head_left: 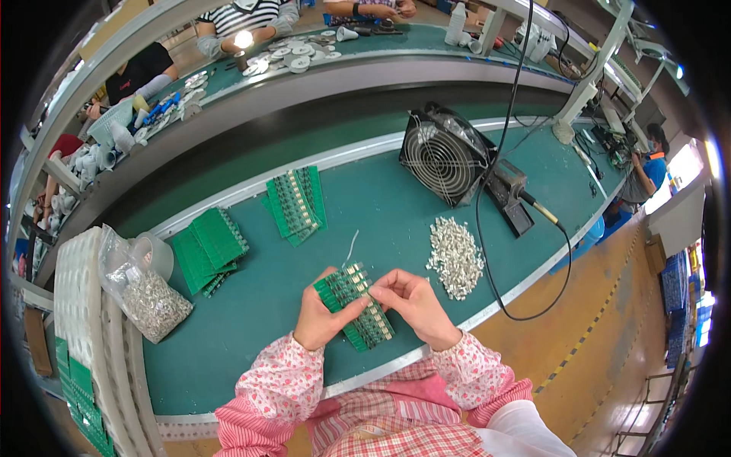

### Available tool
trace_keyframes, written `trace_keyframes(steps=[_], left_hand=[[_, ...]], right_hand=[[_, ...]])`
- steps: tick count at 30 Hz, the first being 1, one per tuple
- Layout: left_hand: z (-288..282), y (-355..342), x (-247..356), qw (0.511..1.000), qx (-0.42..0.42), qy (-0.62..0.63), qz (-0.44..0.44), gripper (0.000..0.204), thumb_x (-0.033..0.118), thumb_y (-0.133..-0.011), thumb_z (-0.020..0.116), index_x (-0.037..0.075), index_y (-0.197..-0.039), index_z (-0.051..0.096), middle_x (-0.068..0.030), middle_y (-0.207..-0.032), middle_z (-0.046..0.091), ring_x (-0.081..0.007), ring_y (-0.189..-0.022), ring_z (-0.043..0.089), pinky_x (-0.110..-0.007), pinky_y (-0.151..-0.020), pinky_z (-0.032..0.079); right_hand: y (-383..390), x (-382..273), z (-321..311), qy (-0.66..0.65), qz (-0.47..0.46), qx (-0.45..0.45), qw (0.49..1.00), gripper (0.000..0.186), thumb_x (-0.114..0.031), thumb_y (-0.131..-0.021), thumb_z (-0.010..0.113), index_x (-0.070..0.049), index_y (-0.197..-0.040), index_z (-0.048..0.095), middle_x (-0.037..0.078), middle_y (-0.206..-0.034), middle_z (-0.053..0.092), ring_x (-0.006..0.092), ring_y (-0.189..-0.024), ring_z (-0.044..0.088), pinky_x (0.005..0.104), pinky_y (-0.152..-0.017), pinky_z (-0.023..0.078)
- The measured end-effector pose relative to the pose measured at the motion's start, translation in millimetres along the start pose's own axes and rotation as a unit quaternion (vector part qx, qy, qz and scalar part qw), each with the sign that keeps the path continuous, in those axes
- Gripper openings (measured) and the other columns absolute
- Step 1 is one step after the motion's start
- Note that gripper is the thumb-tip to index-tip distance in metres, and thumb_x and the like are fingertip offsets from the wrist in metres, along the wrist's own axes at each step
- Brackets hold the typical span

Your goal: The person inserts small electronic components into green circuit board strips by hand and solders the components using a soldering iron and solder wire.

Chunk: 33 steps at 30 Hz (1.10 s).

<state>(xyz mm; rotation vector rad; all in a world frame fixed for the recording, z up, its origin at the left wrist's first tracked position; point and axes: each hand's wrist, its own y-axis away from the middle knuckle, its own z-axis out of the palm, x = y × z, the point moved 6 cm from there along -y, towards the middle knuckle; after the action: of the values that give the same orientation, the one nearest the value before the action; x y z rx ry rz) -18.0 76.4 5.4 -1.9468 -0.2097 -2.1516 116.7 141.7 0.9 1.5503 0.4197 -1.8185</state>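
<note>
Close to the bench's front edge, my left hand (323,314) grips a green circuit board panel (368,329) by its left side, thumb across the top. Rows of small pale metal parts run along this panel. The fingers of my right hand (415,303) are pinched together at the panel's right side; whatever lies between the fingertips is too small to make out. To the right lies a loose heap of small silvery metal parts (455,257). A thin pale strand (352,248) sticks up just beyond the panel.
Green board stacks (213,242) and part-fitted boards (295,204) lie further back. A bag of metal parts (156,305) sits left by a tape roll (154,257). A black fan (443,156) and a soldering iron in its stand (512,196) stand right, a cable (481,228) looping down.
</note>
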Motion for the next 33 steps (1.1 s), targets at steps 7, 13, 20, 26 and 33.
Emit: trace_keyframes(steps=[7, 13, 20, 26, 33], left_hand=[[-6.3, 3.6, -0.5, 0.999, 0.01, 0.05, -0.011, 0.029, 0.003, -0.075, 0.073, 0.001, -0.099, 0.057, -0.0015, -0.089, 0.061, -0.0079, -0.082, 0.058, -0.024, -0.072, 0.049], [5.7, 1.4, -7.0, 0.998, -0.033, 0.049, -0.004, 0.028, 0.012, -0.076, 0.073, 0.003, -0.095, 0.055, -0.0014, -0.081, 0.06, -0.0069, -0.077, 0.054, -0.024, -0.068, 0.046], [-7.5, 6.6, 4.0, 0.999, -0.029, -0.02, 0.034, 0.025, 0.012, -0.078, 0.072, 0.003, -0.094, 0.055, 0.0004, -0.08, 0.055, -0.0054, -0.076, 0.051, -0.024, -0.065, 0.043], [-1.4, 8.4, 12.6, 0.998, -0.036, 0.001, 0.057, 0.027, 0.013, -0.078, 0.073, 0.003, -0.093, 0.054, 0.0004, -0.08, 0.053, -0.0067, -0.075, 0.049, -0.026, -0.066, 0.044], [-3.5, -0.1, -9.5, 0.999, -0.036, -0.023, -0.027, 0.043, 0.017, -0.075, 0.077, 0.0, -0.11, 0.061, -0.007, -0.101, 0.066, -0.0122, -0.092, 0.059, -0.03, -0.082, 0.049]], right_hand=[[-1.6, 8.8, 10.2, -0.002, -0.038, 0.034, 0.999, 0.01, -0.01, -0.088, 0.061, -0.002, -0.091, 0.056, 0.002, -0.082, 0.058, 0.0076, -0.077, 0.053, 0.0222, -0.069, 0.043], [6.9, 16.0, -3.9, 0.01, -0.061, 0.052, 0.997, 0.008, -0.007, -0.09, 0.059, -0.002, -0.09, 0.053, 0.001, -0.08, 0.056, 0.0078, -0.075, 0.051, 0.0222, -0.068, 0.042], [6.5, 13.7, 16.6, 0.031, -0.103, 0.046, 0.993, 0.007, -0.008, -0.092, 0.054, -0.002, -0.094, 0.049, 0.003, -0.084, 0.054, 0.0072, -0.078, 0.05, 0.0218, -0.071, 0.041], [14.7, 3.1, 22.8, 0.006, -0.13, 0.085, 0.988, 0.009, -0.006, -0.093, 0.051, 0.0, -0.1, 0.052, 0.005, -0.091, 0.056, 0.0084, -0.083, 0.052, 0.0225, -0.075, 0.042], [4.5, 7.3, 11.3, 0.123, -0.143, 0.169, 0.967, 0.015, -0.009, -0.092, 0.054, 0.002, -0.101, 0.058, 0.006, -0.091, 0.06, 0.0112, -0.085, 0.054, 0.0249, -0.076, 0.045]])
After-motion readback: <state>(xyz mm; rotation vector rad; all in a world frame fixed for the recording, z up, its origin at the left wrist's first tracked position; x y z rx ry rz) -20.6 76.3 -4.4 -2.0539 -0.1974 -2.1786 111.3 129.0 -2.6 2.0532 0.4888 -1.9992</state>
